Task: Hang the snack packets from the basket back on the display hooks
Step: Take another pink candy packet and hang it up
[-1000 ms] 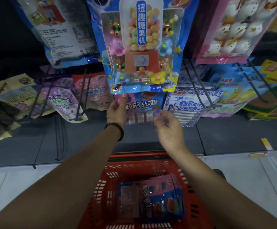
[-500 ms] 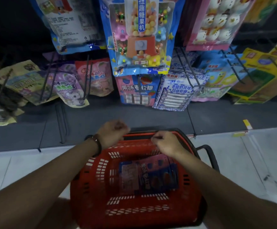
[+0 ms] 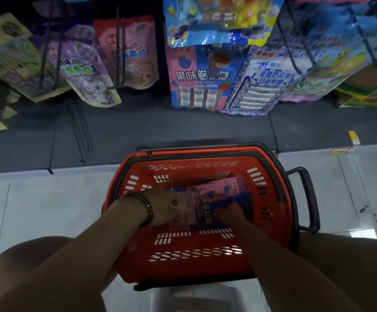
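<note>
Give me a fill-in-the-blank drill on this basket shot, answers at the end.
1. The left hand and the right hand both reach into the ____ basket.
2. The pink and blue packets under the hands lie ____ the basket.
3. The basket's black handle sticks out on the person's ____ side.
4. The dark bracelet sits on the ____ wrist.
Answers: red; inside; right; left.

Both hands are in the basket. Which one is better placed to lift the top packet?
Probably the right hand: it rests on the blue part of the top pink-and-blue packet in the basket. The left hand lies on the pale left end; blur hides either grip.
</note>
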A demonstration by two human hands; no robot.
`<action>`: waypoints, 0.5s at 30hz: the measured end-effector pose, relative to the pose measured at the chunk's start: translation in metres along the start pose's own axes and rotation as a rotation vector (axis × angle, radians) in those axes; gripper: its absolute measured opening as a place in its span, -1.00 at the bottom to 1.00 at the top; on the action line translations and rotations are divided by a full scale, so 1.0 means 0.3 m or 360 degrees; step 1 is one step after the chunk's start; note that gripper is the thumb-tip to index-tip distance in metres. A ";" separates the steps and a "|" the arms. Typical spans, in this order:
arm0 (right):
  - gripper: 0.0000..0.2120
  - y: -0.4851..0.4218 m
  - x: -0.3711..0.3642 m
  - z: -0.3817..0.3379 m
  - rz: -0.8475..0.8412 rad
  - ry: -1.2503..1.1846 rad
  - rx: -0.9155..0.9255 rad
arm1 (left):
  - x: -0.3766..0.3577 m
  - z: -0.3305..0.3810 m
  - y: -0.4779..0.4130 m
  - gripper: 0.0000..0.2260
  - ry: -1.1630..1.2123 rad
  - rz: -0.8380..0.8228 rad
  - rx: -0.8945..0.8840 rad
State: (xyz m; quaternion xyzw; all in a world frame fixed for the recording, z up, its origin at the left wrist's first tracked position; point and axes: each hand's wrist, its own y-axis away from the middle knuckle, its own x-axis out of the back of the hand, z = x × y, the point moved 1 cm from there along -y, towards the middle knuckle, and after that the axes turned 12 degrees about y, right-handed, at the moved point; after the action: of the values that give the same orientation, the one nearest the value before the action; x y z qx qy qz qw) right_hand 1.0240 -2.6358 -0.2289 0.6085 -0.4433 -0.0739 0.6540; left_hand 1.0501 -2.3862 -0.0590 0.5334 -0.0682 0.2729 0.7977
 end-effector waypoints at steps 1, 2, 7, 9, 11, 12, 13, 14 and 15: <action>-0.58 -0.012 -0.013 0.000 0.0005 -0.0025 -0.0040 | 0.010 -0.004 -0.012 -0.64 0.0005 0.0003 -0.0007; -0.57 -0.016 -0.019 -0.005 0.0001 -0.0073 -0.0044 | 0.022 -0.006 -0.021 -0.64 0.0007 0.0017 -0.0020; -0.72 -0.063 -0.070 -0.038 -0.0182 0.0133 -0.0041 | 0.062 0.009 -0.048 -0.66 -0.0002 0.0063 -0.0114; -0.91 -0.061 -0.095 -0.046 -0.0207 0.0107 0.0005 | 0.074 0.022 -0.052 -0.66 0.0014 0.0037 -0.0107; -0.91 -0.048 -0.115 -0.051 -0.0226 0.0172 0.0146 | 0.079 0.029 -0.048 -0.64 0.0000 0.0027 -0.0086; -0.89 -0.035 -0.118 -0.062 -0.0264 0.0276 0.0223 | 0.083 0.030 -0.044 -0.64 -0.0023 0.0033 -0.0076; -0.82 -0.027 -0.126 -0.069 -0.0289 0.0353 0.0291 | 0.084 0.030 -0.042 -0.63 -0.0011 0.0051 -0.0060; -0.74 -0.017 -0.133 -0.078 -0.0291 0.0392 0.0342 | 0.083 0.031 -0.039 -0.63 0.0024 0.0055 -0.0044; -0.69 -0.010 -0.140 -0.084 -0.0265 0.0399 0.0394 | 0.081 0.030 -0.038 -0.63 0.0047 0.0058 -0.0037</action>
State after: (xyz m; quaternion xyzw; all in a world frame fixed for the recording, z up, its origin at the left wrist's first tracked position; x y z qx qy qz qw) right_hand 1.0173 -2.5913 -0.2485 0.7234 -0.3121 0.0038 0.6159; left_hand 1.0780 -2.3887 -0.0549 0.5186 -0.0691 0.2944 0.7998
